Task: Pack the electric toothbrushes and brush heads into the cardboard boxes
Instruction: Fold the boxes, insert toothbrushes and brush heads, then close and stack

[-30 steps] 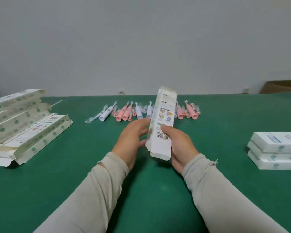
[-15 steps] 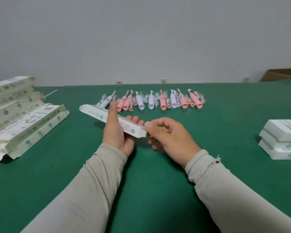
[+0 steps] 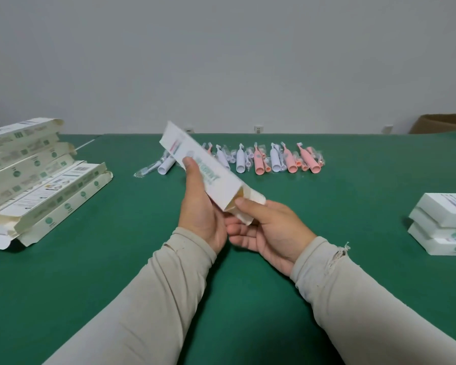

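Note:
My left hand (image 3: pixel 199 209) grips a long white cardboard box (image 3: pixel 203 169) around its middle and holds it tilted above the table, far end up to the left. The near end is open, its flaps spread. My right hand (image 3: pixel 267 229) pinches the end flap (image 3: pixel 248 206) between thumb and fingers. Behind the box lies a row of pink and white electric toothbrushes (image 3: pixel 274 160), with small bagged brush heads among them. The inside of the box is hidden from me.
A pile of empty open boxes (image 3: pixel 34 177) lies at the left of the green table (image 3: pixel 116 259). A stack of three closed white boxes (image 3: pixel 444 225) stands at the right edge. A brown carton (image 3: pixel 442 123) sits at the far right behind the table.
The box has turned from lying level across my left hand to tilted with its open end toward me. My right hand has moved onto the end flap and taken hold of it.

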Motion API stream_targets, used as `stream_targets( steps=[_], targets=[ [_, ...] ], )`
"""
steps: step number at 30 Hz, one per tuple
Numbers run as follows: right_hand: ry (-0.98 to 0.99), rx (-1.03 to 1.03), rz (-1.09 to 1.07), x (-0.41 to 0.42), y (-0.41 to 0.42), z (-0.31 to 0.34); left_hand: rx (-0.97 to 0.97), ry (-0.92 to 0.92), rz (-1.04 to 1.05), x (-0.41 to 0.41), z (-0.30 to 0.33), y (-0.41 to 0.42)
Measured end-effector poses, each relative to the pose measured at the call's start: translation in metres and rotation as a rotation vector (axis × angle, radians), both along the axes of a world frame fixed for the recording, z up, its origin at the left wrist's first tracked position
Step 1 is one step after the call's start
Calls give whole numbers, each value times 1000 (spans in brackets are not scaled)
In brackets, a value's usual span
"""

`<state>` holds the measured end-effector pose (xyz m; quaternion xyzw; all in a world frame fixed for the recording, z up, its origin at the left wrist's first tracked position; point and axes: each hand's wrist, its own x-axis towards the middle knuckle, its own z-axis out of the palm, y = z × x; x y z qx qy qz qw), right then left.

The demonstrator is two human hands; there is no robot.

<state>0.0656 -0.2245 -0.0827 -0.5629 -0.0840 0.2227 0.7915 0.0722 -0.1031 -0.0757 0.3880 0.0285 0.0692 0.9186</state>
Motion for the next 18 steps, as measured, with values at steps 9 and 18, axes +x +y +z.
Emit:
stream_targets(
  steps=[9, 18],
  targets=[
    [-22, -114, 152, -3, -4, 2, -144, -55, -51, 0, 0, 3],
    [-742, -539, -240, -5, 9, -14, -165, 102, 102, 6, 1, 16]
  ],
)
